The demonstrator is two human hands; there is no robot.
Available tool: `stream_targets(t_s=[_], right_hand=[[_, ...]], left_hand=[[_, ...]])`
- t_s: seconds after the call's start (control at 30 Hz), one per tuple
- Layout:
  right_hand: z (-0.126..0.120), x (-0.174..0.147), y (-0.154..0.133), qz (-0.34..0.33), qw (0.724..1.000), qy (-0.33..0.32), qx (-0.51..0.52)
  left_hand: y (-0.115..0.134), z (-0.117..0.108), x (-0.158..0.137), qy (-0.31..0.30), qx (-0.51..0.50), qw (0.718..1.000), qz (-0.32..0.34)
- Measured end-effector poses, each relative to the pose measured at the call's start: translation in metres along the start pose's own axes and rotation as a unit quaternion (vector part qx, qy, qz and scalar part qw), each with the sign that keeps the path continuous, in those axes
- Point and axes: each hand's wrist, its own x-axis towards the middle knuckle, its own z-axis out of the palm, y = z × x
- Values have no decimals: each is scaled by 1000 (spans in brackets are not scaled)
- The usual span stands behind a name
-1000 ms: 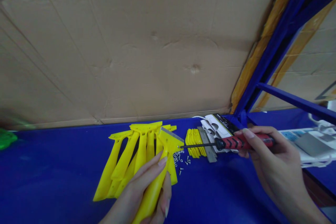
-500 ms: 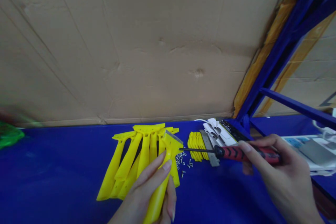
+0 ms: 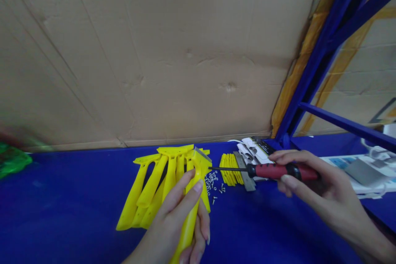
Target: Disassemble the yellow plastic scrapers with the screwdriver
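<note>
My left hand (image 3: 181, 214) is wrapped round the handle of a yellow scraper (image 3: 201, 164), which has a metal blade along its top edge. My right hand (image 3: 312, 177) grips the red and black handle of a screwdriver (image 3: 272, 170). The screwdriver lies level, its tip at the right side of the scraper head. Behind my left hand several yellow scraper handles (image 3: 136, 198) lie side by side. Small screws and nuts (image 3: 212, 181) are scattered just right of the scraper. Yellow plastic pieces (image 3: 228, 169) and grey metal blades (image 3: 246, 173) lie beyond the screwdriver shaft.
White and black packaging (image 3: 255, 152) lies behind the blades. A blue metal frame (image 3: 312, 74) rises at the right, with papers and a grey item (image 3: 365, 171) beyond it. A cardboard wall (image 3: 185, 57) backs the blue table (image 3: 68, 206). Green plastic (image 3: 14, 160) sits at far left.
The screwdriver handle has turned, and my right fingers have shifted round it. Its tip stays at the scraper head. The view has moved slightly; my left hand keeps its hold.
</note>
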Motion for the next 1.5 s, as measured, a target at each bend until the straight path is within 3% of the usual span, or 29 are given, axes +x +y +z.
stream_targets(t_s=[0.07, 0.2, 0.27, 0.37, 0.43, 0.63, 0.73, 0.83, 1.0, 1.1, 1.27, 1.4, 1.5], right_hand=[[-1, -1, 2, 35, 999, -11, 3], [-3, -2, 9, 5, 995, 57, 83], [-4, -1, 12, 22, 991, 44, 124], [-4, 0, 15, 58, 996, 18, 69], [-3, 1, 16, 37, 998, 27, 51], [2, 1, 16, 56, 995, 32, 75], [0, 2, 16, 30, 996, 37, 77], [-4, 3, 16, 50, 997, 26, 47], [-8, 2, 15, 42, 994, 27, 99], [-7, 2, 16, 75, 994, 5, 78], [-7, 3, 16, 61, 994, 20, 88], [-9, 3, 14, 65, 997, 5, 37], [-11, 2, 14, 38, 996, 3, 80]], left_hand=[[-5, 2, 0, 10, 0, 1000, 4], [-14, 4, 2, -12, -5, 1000, 6], [-17, 3, 4, -24, -12, 1000, 5], [-19, 2, 9, -25, -22, 999, 5], [-22, 1, 12, -17, -20, 1000, 5], [-32, -1, 21, -49, -7, 999, -1], [-30, 1, 18, -44, -7, 999, -16], [-26, 2, 15, -54, 1, 998, -31], [-32, 2, 19, -69, -9, 997, -13], [-38, 2, 21, -59, -14, 998, -8], [-42, 1, 22, -70, -23, 997, -16], [-37, -1, 20, -71, -2, 997, -28], [-28, 0, 14, -62, 10, 997, -35]])
